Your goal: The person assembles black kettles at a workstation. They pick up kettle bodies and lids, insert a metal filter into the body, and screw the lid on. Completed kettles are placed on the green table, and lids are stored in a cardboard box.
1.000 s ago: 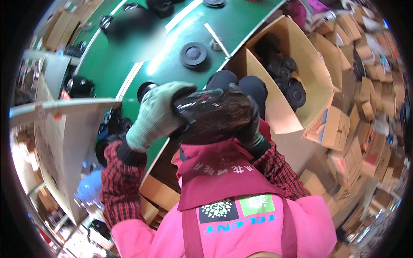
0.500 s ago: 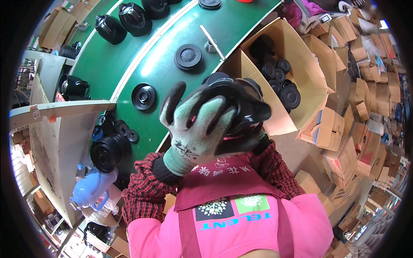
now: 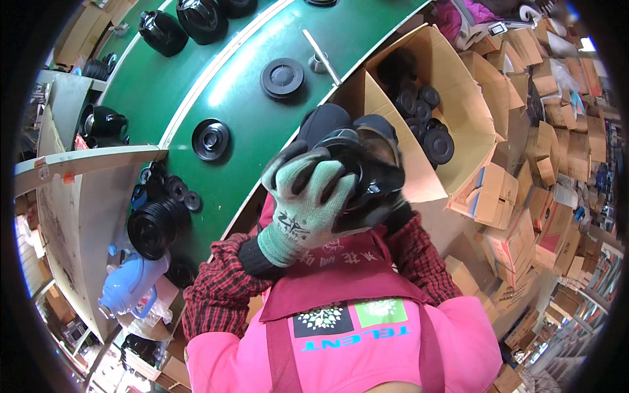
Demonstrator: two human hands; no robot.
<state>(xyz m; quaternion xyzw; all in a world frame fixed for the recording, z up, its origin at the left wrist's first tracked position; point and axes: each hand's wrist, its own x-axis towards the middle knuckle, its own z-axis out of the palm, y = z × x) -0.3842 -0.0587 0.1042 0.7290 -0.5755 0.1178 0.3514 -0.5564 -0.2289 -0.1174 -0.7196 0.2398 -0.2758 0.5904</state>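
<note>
A glossy black piece with a spout-like end (image 3: 381, 178), resembling a jug body, is held up in front of my apron. My left hand (image 3: 303, 196), in a grey-green glove with black fingers, is closed around its near left side with the fingers bent over it. My right hand (image 3: 388, 215) is mostly hidden behind and under the piece, where its dark glove supports it; its fingers do not show clearly. On the green work surface (image 3: 246, 124) beyond lie a black round lid with a ringed centre (image 3: 211, 139) and a small stack of black discs (image 3: 282, 78).
Glossy black jugs (image 3: 162, 33) stand at the far left. An open carton (image 3: 468, 144) with black round parts is on the right, by the surface's edge. Stacked black discs (image 3: 149, 232) and a light-blue jug (image 3: 133, 285) are at left. A metal rod (image 3: 321, 56) sticks up near the far edge.
My left index finger, raised before, is now bent down against the black piece. Both hands and the piece have turned slightly, and the whole view has shifted a little.
</note>
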